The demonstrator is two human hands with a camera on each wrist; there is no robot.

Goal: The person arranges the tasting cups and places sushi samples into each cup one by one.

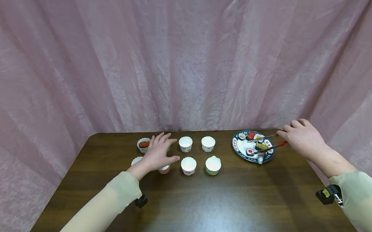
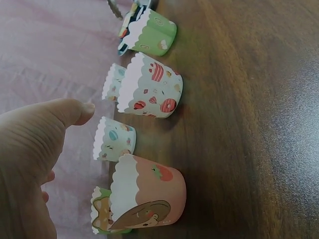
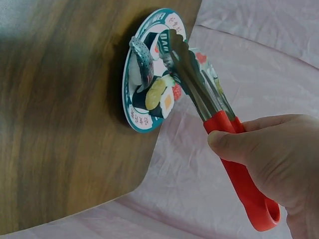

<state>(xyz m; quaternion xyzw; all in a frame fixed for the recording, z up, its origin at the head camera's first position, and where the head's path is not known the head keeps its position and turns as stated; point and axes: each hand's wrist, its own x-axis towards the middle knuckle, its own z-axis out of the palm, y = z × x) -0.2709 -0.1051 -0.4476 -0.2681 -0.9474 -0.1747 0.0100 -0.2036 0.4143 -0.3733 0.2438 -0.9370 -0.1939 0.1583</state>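
Observation:
My right hand [image 1: 305,139] grips a pair of metal tongs [image 3: 232,172] by their red handles. The two arms of the tongs stand apart over a round plate [image 1: 235,146] at the right of the table. Several toy-like sushi pieces lie on the plate, among them a green-topped one [image 3: 155,94] and a silvery one [image 3: 143,62]. Whether the tongs touch any piece I cannot tell. My left hand [image 1: 158,151] hovers with spread fingers over the left paper cups, holding nothing and partly hiding some. A sushi piece with orange topping [image 1: 144,144] sits in the back left cup [image 1: 143,150].
Several paper cups stand in two rows, including a white one [image 1: 185,144], a green one [image 1: 213,165] and a pink one [image 2: 162,186]. The brown wooden table [image 1: 189,204] ends at a pink curtain [image 1: 184,61] behind.

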